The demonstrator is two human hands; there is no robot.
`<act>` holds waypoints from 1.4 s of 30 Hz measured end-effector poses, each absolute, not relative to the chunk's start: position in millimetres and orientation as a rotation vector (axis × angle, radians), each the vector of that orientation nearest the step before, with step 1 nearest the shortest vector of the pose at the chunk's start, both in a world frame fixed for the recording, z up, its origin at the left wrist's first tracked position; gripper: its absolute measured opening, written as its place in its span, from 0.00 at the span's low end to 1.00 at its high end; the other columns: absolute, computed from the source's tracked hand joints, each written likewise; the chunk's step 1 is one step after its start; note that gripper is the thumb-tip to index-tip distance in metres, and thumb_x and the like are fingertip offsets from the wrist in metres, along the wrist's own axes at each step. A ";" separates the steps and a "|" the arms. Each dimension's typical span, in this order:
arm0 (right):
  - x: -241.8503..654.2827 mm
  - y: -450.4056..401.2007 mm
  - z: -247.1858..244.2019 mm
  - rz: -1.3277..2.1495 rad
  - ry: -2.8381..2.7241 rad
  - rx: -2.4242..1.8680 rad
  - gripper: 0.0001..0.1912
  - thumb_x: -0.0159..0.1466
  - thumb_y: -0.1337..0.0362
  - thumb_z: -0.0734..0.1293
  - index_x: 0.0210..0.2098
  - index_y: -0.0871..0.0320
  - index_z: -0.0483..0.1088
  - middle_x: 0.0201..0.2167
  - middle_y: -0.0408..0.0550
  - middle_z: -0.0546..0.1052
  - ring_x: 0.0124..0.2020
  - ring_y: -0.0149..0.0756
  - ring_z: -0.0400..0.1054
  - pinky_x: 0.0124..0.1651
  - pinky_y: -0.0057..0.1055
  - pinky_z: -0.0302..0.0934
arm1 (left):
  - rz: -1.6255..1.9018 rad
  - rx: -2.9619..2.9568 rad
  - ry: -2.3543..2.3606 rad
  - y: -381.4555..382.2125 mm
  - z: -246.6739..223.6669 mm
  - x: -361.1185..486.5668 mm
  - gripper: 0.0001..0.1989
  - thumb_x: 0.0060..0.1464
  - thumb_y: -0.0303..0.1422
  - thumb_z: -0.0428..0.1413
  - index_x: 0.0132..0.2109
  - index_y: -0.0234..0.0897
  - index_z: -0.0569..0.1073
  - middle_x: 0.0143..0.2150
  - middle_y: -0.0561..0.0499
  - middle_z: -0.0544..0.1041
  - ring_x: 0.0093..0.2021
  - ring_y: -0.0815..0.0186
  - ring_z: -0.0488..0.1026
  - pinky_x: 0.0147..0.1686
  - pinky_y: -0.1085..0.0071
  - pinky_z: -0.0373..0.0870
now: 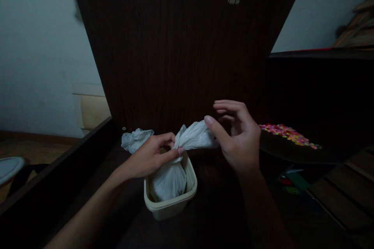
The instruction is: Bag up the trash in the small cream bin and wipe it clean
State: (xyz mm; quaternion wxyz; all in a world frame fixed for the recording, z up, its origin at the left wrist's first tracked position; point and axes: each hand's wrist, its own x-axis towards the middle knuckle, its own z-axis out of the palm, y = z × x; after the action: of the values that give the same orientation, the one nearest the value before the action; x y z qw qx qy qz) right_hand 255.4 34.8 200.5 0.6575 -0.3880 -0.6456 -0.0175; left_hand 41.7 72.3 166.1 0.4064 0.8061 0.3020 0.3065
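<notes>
A white plastic bag [170, 182] sits with its full, rounded part inside a cream rectangular container [171, 212]. My left hand [152, 153] pinches the bag's gathered neck between thumb and fingers, just above the container's far side. From there the bag's loose top stretches out to the right. My right hand [241, 136] is beside that loose end with thumb and fingers apart; the thumb tip is at the plastic, and I cannot tell whether it touches. What the bag contains is hidden.
Another crumpled white plastic bag [136, 140] lies behind my left hand. A dark wooden panel [181, 54] rises at the back. Small colourful pieces [289, 134] lie in a heap at the right, and a dark raised edge [58, 167] runs along the left.
</notes>
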 end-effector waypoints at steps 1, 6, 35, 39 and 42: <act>253.8 29.1 202.7 -0.032 -1.589 -0.854 0.14 0.62 0.66 0.72 0.47 0.52 0.73 0.52 0.52 0.75 0.52 0.45 0.69 0.50 0.43 0.65 | 0.781 2.027 0.765 72.9 165.3 41.5 0.14 0.63 0.43 0.57 0.37 0.36 0.72 0.34 0.53 0.75 0.36 0.65 0.73 0.36 0.71 0.69; 246.3 19.6 200.0 -0.003 -2.249 -0.789 0.24 0.61 0.76 0.66 0.54 0.50 0.73 0.60 0.47 0.75 0.63 0.47 0.62 0.62 0.50 0.60 | 0.817 2.053 0.680 73.4 164.8 40.5 0.10 0.64 0.39 0.58 0.43 0.36 0.75 0.40 0.51 0.78 0.42 0.62 0.76 0.45 0.67 0.72; 240.4 25.9 189.5 0.079 -2.372 -0.862 0.29 0.61 0.74 0.67 0.61 0.52 0.67 0.64 0.52 0.65 0.62 0.45 0.62 0.62 0.44 0.64 | 0.993 1.623 0.500 75.5 162.3 42.8 0.23 0.50 0.34 0.69 0.46 0.40 0.63 0.35 0.56 0.74 0.34 0.69 0.75 0.34 0.73 0.72; 237.6 28.8 185.7 0.083 -2.387 -0.854 0.29 0.62 0.71 0.70 0.62 0.52 0.68 0.66 0.53 0.63 0.63 0.46 0.60 0.64 0.46 0.63 | 1.079 1.606 0.511 75.5 165.4 43.5 0.24 0.46 0.33 0.71 0.41 0.39 0.63 0.36 0.58 0.70 0.31 0.74 0.72 0.31 0.77 0.70; 233.6 30.6 184.5 0.082 -2.356 -0.877 0.22 0.66 0.69 0.69 0.59 0.53 0.70 0.60 0.53 0.69 0.59 0.44 0.63 0.61 0.45 0.64 | 1.083 1.626 0.538 73.8 167.8 41.6 0.24 0.47 0.34 0.71 0.41 0.39 0.63 0.36 0.57 0.70 0.31 0.74 0.71 0.30 0.78 0.69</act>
State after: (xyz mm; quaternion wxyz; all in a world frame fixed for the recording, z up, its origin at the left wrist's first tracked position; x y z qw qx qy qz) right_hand 233.6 30.6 184.5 0.3078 -0.3318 -0.8912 0.0309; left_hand 41.6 73.8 167.8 0.5292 0.6808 0.2252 0.4535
